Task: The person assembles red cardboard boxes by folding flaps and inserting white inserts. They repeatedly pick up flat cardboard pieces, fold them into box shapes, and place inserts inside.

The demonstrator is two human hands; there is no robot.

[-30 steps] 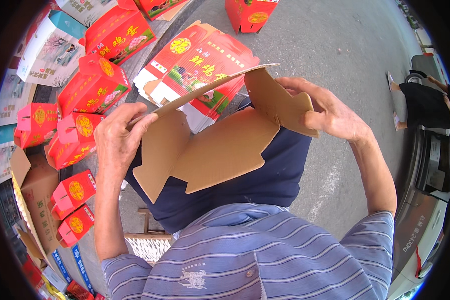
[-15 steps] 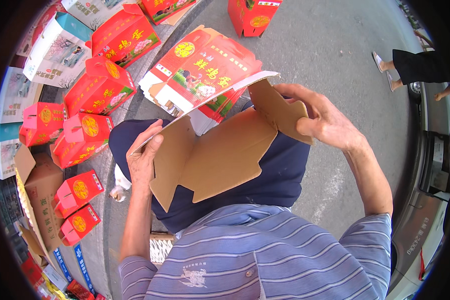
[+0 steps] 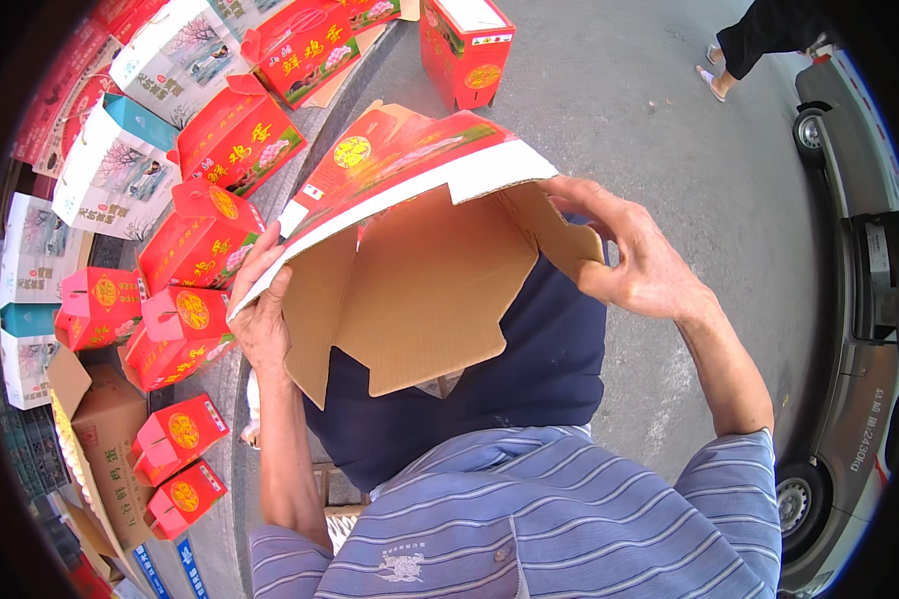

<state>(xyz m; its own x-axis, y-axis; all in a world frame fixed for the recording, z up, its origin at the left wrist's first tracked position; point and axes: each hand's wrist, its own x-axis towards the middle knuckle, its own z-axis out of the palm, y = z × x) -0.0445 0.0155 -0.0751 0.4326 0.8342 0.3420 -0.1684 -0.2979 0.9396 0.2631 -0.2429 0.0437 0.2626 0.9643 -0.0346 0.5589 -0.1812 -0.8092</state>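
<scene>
Between both hands, above my lap, I hold a partly opened cardboard box (image 3: 430, 290). Its bare brown inside faces me, and a white strip runs along its upper edge. My left hand (image 3: 262, 324) pinches the left side, thumb in front and fingers behind. My right hand (image 3: 629, 250) grips a side flap at the right, with the thumb on the near side. Just beyond the held box lie red printed carton blanks (image 3: 410, 140), partly covered by it.
Several red handled boxes (image 3: 240, 140) and white boxes (image 3: 120, 165) stand along the kerb at left. Another red box (image 3: 464, 60) stands ahead. An open brown carton (image 3: 110, 439) sits at lower left. Vehicles (image 3: 859, 399) line the right; a person's legs (image 3: 739, 55) show at upper right.
The held box has tilted and opened wider, so its white upper edge now shows and it covers more of the red blanks. The walking person has moved farther away.
</scene>
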